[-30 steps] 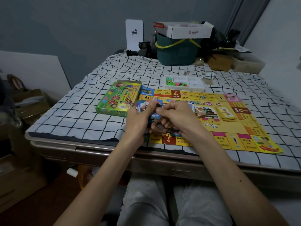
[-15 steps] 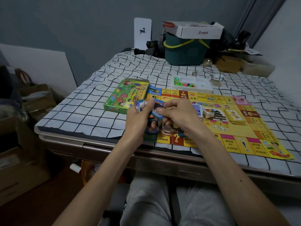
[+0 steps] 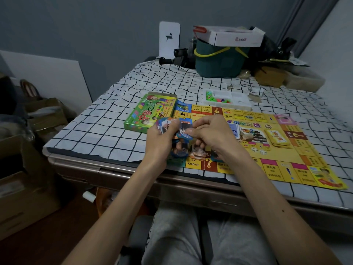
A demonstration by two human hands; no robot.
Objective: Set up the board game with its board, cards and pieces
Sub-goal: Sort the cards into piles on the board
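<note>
"Cards (image 3: 165, 125) first, inspector. Where were they found?"

"A fanned sheaf was grasped in the left grip (image 3: 160, 144), raised over the near part of the board (image 3: 286, 155). A single card (image 3: 185, 129) stood between the two grips. Thumb and forefinger of the right grip (image 3: 212, 135) pinched it at its right edge, and it touched or overlapped the fan; which of the two could not be told."

"Its long axis?"

"Roughly upright, tilted somewhat. Blur allowed no finer reading."

"What lay around the grips?"

"Directly beneath them, several picture cards (image 3: 197, 152) lay face up on the board. Right of the right grip was a blue stack (image 3: 234, 131), further right a yellow stack (image 3: 278, 139), with two dice (image 3: 258, 151) between and nearer the person. Beyond and left of the left grip, the green game box (image 3: 150, 113) sat on the worktop (image 3: 99, 134). Well beyond the right grip, the white tray of pieces (image 3: 229, 100) lay just past the board's far edge."

"Your judgement on the coming move?"

"The single card appeared bound for the group beneath. The relation that mattered was vertical: the target lay under the grips, not beside them. The right grip, already holding the card, was the nearer. The pieces were judged not yet set out."
</note>
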